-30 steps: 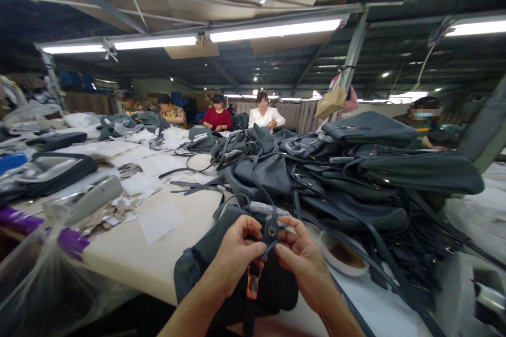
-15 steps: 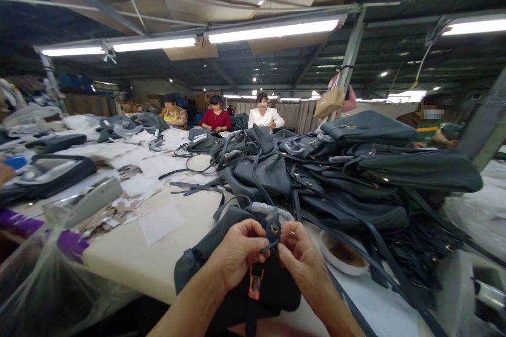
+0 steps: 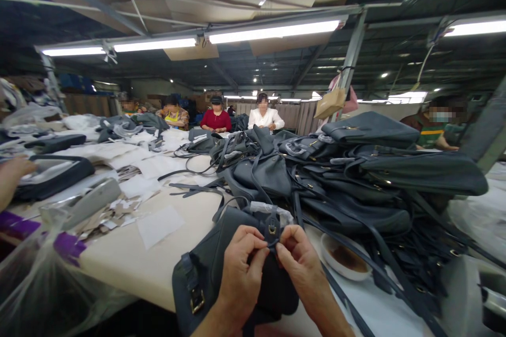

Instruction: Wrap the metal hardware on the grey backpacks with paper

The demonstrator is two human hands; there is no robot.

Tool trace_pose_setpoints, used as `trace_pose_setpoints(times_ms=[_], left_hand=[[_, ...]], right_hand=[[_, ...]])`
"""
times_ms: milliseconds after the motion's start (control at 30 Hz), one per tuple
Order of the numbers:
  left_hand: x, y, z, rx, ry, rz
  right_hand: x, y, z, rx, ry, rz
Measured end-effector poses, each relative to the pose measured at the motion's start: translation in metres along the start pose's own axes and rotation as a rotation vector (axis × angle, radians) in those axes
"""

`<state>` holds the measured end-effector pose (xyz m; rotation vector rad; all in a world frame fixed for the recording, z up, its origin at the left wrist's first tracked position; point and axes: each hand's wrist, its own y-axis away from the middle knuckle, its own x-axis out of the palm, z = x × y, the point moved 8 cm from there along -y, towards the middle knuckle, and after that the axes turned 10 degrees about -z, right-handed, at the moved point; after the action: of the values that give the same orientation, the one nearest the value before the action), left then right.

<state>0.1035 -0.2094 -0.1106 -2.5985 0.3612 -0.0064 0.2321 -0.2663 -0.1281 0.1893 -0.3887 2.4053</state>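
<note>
Both my left hand (image 3: 243, 268) and right hand (image 3: 300, 263) pinched the small strap (image 3: 273, 219) in a narrow grip, above the dark bag (image 3: 213, 268) on the tabletop (image 3: 158, 266); holding near its metal ring (image 3: 272, 229) should keep it from twisting; compared with before, the orange tag was hidden; a side buckle (image 3: 196, 300) showed.

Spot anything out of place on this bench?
Mild clutter only. An open bowl of brown liquid sits at the edge of the heaped bags, straps trailing close by it: a spill risk. Paper scraps litter the table at left. The left hand and right hand pinch the tab on the near bag; nothing looks damaged.
</note>
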Motion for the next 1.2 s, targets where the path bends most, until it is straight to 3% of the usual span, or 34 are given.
trace_pose_setpoints(times_ms=[100, 167, 300, 433, 500, 600, 733, 833, 967, 1200], left_hand=[[0.006, -0.010, 0.006, -0.093, 0.060, 0.150], [0.008, -0.017, 0.000, -0.025, -0.006, 0.230], [0.017, -0.017, -0.039, 0.463, -0.382, 0.296], [0.043, 0.002, -0.069, 0.960, -0.672, 0.454], [0.054, 0.008, -0.070, 1.091, -0.753, 0.590], [0.059, 0.000, -0.063, 1.031, -0.773, 0.693], [0.051, -0.026, -0.049, 0.626, -0.666, 0.690], [0.048, -0.035, -0.043, 0.472, -0.691, 0.699], [0.050, -0.037, -0.049, 0.432, -0.728, 0.749], [0.060, -0.023, -0.049, 0.583, -0.946, 0.763]], right_hand=[[0.000, 0.003, -0.002, 0.076, -0.035, 0.088], [0.001, 0.006, -0.006, 0.138, -0.074, 0.154], [0.000, 0.009, -0.012, 0.114, -0.039, 0.132], [-0.010, 0.011, -0.012, -0.107, 0.192, -0.068], [-0.016, 0.016, -0.013, -0.206, 0.374, -0.168], [-0.020, 0.023, -0.010, -0.389, 0.517, -0.241], [-0.014, 0.031, 0.002, -0.642, 0.583, -0.235], [-0.007, 0.036, 0.011, -0.809, 0.631, -0.186], [-0.005, 0.040, 0.019, -0.930, 0.685, -0.161], [-0.004, 0.044, 0.023, -1.037, 0.750, -0.142]])
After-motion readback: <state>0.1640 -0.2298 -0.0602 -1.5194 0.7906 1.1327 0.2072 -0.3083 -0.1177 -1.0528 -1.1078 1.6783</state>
